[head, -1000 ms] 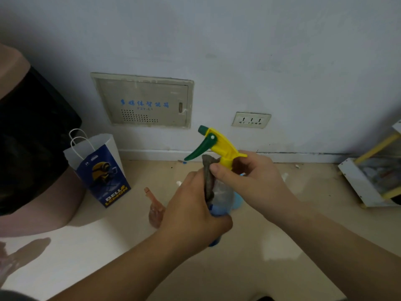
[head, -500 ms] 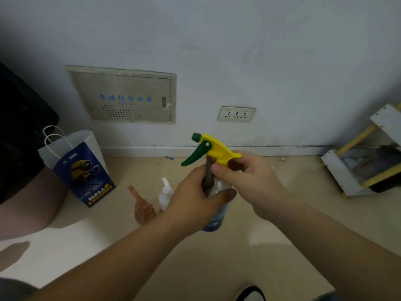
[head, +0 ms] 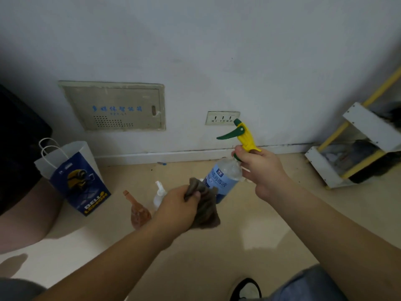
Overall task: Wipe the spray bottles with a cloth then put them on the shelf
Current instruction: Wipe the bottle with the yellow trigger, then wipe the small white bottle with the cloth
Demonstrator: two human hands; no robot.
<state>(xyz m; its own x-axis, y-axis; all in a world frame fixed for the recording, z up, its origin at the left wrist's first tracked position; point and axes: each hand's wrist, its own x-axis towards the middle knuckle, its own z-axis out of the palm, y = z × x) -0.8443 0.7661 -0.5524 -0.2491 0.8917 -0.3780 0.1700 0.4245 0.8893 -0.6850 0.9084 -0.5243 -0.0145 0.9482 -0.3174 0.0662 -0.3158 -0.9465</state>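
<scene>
My right hand (head: 261, 168) grips the neck of a clear spray bottle (head: 223, 177) with a blue label and a yellow and green trigger head, held tilted above the floor. My left hand (head: 176, 208) is closed on a crumpled brown cloth (head: 205, 208), which hangs just below and left of the bottle's base. On the floor behind my left hand stand an amber spray bottle (head: 138, 211) and a small white spray bottle (head: 159, 193), partly hidden. A white and yellow shelf (head: 355, 146) stands at the right against the wall.
A blue and white paper bag (head: 76, 179) stands on the floor at the left, beside a person's leg (head: 26, 216). A wall panel (head: 117, 106) and a socket (head: 222, 117) are on the wall ahead. My shoe (head: 246, 288) shows at the bottom.
My left hand with the cloth has come off the bottle and dropped lower left. My right hand has carried the bottle to the right, uncovering its blue label.
</scene>
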